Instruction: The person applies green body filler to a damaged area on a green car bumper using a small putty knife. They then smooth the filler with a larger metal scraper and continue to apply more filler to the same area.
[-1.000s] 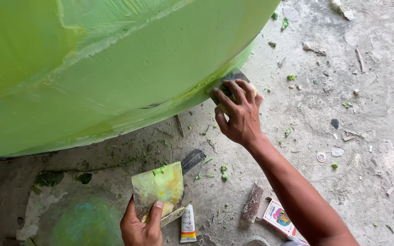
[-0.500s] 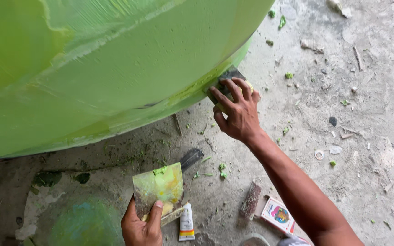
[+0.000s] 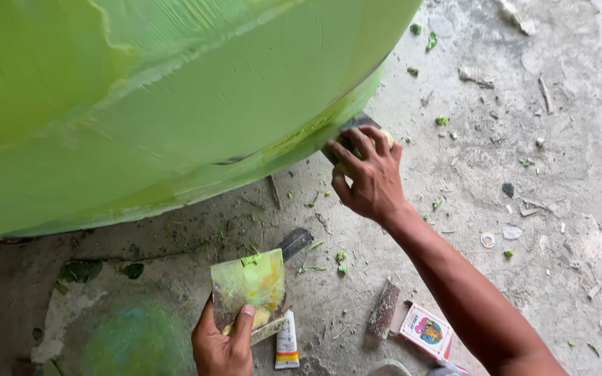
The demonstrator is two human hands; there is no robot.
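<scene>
Against the lower edge of the big green curved body (image 3: 175,111), the right hand (image 3: 367,174) presses a dark scraper (image 3: 346,132), fingers closed over it, blade mostly hidden. Left hand (image 3: 224,345) grips a putty-smeared board (image 3: 249,285). Small tube (image 3: 287,341) and printed box (image 3: 425,329) lie on the floor (image 3: 559,174), contents unseen.

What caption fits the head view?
Right hand presses a spreader against the green body's lower edge; left hand holds a putty-smeared board.
</scene>
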